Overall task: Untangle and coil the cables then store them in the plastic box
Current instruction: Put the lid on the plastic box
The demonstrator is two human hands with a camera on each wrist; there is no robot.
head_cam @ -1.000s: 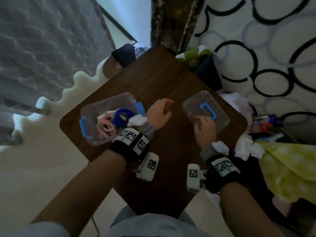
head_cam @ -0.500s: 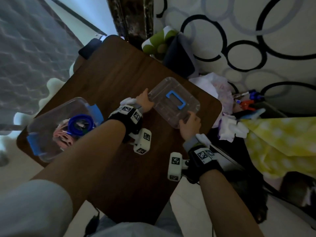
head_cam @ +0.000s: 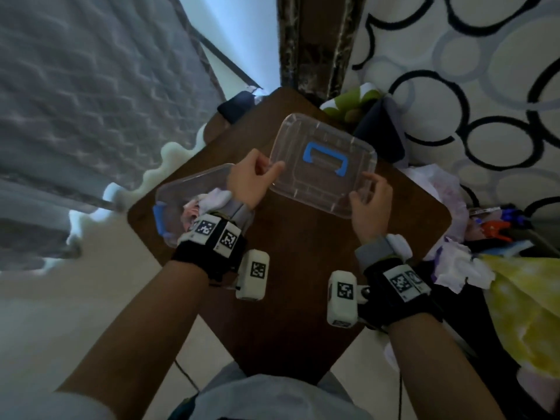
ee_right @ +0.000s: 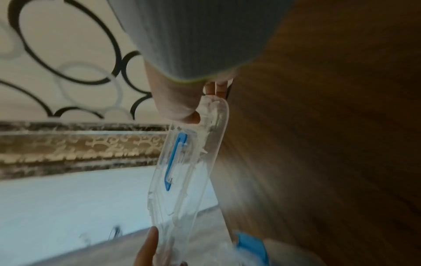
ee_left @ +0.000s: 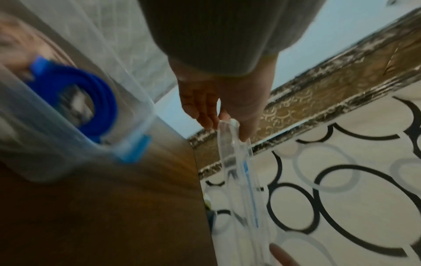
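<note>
Between both hands, clear lid.

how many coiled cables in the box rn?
2 visible: a blue coil and a pinkish coil, both inside the plastic box. The left hand covers part, so more may be hidden.

The lower middle of the brown surface looks bare, so a hand could pass there. At left the open plastic box stands in the way. Clutter, maybe cloths, crowds the right edge.
</note>
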